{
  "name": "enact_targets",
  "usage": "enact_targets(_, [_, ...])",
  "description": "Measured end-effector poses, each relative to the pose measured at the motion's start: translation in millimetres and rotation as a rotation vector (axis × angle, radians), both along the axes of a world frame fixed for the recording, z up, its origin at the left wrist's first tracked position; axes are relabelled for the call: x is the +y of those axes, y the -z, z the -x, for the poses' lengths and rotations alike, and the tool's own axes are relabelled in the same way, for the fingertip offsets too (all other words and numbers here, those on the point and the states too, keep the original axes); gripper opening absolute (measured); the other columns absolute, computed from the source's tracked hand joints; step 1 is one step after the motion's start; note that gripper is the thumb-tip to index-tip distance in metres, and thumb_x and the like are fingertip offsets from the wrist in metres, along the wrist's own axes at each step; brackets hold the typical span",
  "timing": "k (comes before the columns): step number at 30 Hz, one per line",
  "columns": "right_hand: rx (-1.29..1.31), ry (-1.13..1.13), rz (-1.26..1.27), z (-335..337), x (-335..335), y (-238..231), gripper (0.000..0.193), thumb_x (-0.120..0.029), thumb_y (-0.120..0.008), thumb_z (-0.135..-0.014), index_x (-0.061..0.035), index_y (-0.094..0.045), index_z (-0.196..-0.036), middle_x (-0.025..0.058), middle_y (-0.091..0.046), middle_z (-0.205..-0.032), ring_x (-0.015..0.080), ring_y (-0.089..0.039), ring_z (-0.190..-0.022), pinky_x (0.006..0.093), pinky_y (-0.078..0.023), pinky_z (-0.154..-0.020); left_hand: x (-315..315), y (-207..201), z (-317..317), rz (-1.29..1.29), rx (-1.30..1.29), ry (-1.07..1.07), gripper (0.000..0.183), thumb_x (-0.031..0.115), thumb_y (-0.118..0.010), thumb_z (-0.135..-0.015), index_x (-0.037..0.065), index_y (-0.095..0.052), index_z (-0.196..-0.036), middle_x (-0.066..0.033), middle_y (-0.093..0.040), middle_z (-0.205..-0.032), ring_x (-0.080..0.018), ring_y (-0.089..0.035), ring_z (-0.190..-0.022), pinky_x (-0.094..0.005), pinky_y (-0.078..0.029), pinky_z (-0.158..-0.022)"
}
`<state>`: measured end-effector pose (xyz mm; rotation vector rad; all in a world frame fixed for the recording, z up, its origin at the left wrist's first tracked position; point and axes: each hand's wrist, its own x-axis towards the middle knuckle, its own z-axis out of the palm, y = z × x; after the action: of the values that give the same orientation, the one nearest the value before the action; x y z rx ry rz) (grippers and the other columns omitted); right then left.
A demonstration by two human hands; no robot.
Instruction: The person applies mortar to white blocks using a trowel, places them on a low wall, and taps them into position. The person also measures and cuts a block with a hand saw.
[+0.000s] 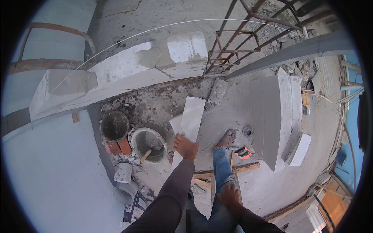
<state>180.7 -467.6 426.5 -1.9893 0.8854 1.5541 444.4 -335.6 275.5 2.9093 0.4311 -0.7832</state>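
Observation:
My left hand [185,146] is closed over the lower part of a long white building block [192,116], which stands out ahead of me. A second white piece [176,124] shows partly behind its left side. My right hand [229,195] lies on my right knee with its fingers apart, holding nothing. Left of my left hand is a white bucket [133,144] with grey mortar inside. A trowel [146,155] with a wooden handle rests in it, its blade partly in the mortar.
A low wall of white blocks [120,73] runs across the far left, with a white string [163,26] stretched above it. Rusty rebar [233,50] rises beyond. Stacked white blocks [268,116] stand right. A dark bucket [114,126] and wooden strips [246,167] lie near my feet.

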Motion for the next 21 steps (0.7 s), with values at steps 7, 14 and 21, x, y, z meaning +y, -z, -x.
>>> enact_targets(7, [0.113,-0.181,0.07,-10.1,32.5,4.9,0.08,-0.04,-0.076,-0.085,-0.0074,-0.04,-0.149,0.0269,-0.036,-0.153,0.0537,-0.046,-0.132,0.062,-0.045,-0.105,46.4,37.0,13.5,0.1,-0.019,-0.277,0.118,0.045,-0.092,-0.064,-0.004,-0.026,-0.149,-0.0187,-0.042,-0.144,-0.0382,-0.044,-0.13,-0.0542,-0.037,-0.107])
enact_targets(14, [-0.503,-0.399,0.116,-71.6,105.3,32.3,0.047,-0.024,-0.071,-0.088,-0.0026,-0.057,-0.127,0.0248,-0.049,-0.141,0.0483,-0.051,-0.126,0.0594,-0.047,-0.099,136.2,20.8,35.5,0.433,-0.118,-0.298,0.099,0.044,-0.088,-0.074,0.002,-0.036,-0.148,-0.0195,-0.046,-0.143,-0.0398,-0.044,-0.134,-0.0574,-0.037,-0.106])
enact_targets(21, [-0.673,0.021,-0.474,-209.9,305.1,176.5,0.028,-0.02,-0.06,-0.093,-0.0003,-0.071,-0.11,0.0243,-0.074,-0.105,0.0406,-0.071,-0.102,0.0463,-0.056,-0.088,419.9,102.6,65.2,0.293,-0.257,-0.69,0.066,0.031,-0.079,-0.088,-0.004,-0.053,-0.136,-0.025,-0.061,-0.127,-0.0431,-0.058,-0.119,-0.0515,-0.047,-0.1])
